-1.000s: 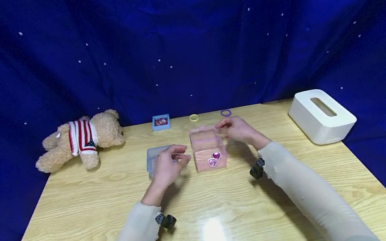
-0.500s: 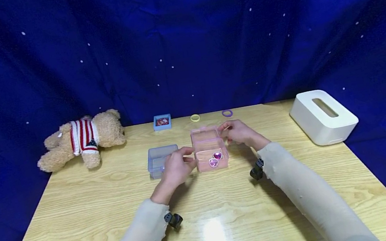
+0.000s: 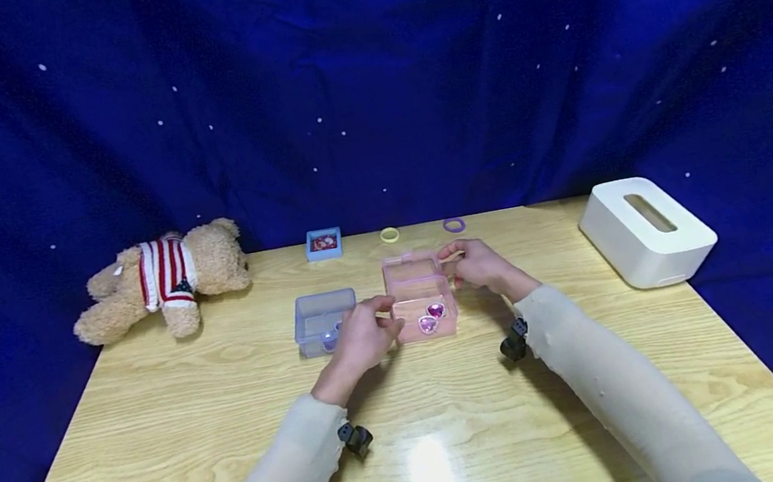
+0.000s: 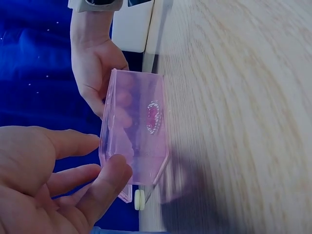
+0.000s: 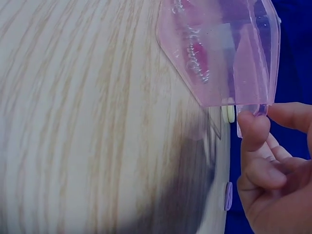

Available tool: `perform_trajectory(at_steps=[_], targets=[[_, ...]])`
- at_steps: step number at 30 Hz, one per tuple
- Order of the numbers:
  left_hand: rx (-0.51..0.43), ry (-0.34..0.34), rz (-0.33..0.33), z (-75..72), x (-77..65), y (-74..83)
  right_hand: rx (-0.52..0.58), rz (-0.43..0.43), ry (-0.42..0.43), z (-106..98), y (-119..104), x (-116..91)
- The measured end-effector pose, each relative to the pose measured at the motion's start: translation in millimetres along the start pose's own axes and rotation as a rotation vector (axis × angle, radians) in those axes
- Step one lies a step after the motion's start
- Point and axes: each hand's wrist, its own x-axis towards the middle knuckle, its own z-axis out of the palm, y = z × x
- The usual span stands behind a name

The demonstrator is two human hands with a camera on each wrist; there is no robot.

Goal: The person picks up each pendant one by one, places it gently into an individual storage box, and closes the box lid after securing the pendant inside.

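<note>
A clear pink plastic box (image 3: 410, 332) stands with its lid (image 3: 412, 270) folded back. Inside it lie two heart-shaped gems (image 3: 428, 324) with beaded edges, one pale and one deep pink. My left hand (image 3: 362, 334) is at the box's left end, index fingertip right at the rim and thumb overlapping the side, the two fingertips apart in the left wrist view. With thumb and index finger my right hand (image 3: 479, 265) pinches the back right corner near the lid's hinge. A clear blue box (image 3: 311, 339) with gems inside stands left of it, partly behind my left hand.
Along the back edge are a small light-blue tray (image 3: 324, 254) with a red item, a yellow ring (image 3: 389, 235) and a purple ring (image 3: 454, 225). A teddy bear (image 3: 168, 280) lies at the left. At the right stands a white tissue box (image 3: 647, 233).
My left hand has moved right from over the blue box to the left end of the pink box, uncovering more of the blue box. My right hand has stayed at the lid's right side.
</note>
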Motion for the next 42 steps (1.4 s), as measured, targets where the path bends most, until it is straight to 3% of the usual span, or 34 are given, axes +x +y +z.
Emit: perform_trajectory(at_steps=[11,32,42], targets=[[0.017,0.012,0.015,1.1,0.2,-0.6,0.035,-0.032,0.043,-1,1,-2],[-0.024,-0.003,-0.029,1.9,-0.5,-1.7,0.015,-0.088,0.061,-10,2,-7],[-0.032,-0.007,-0.020,2.9,-0.7,-0.5,0.186,-0.069,-0.040,-19,-2,-19]])
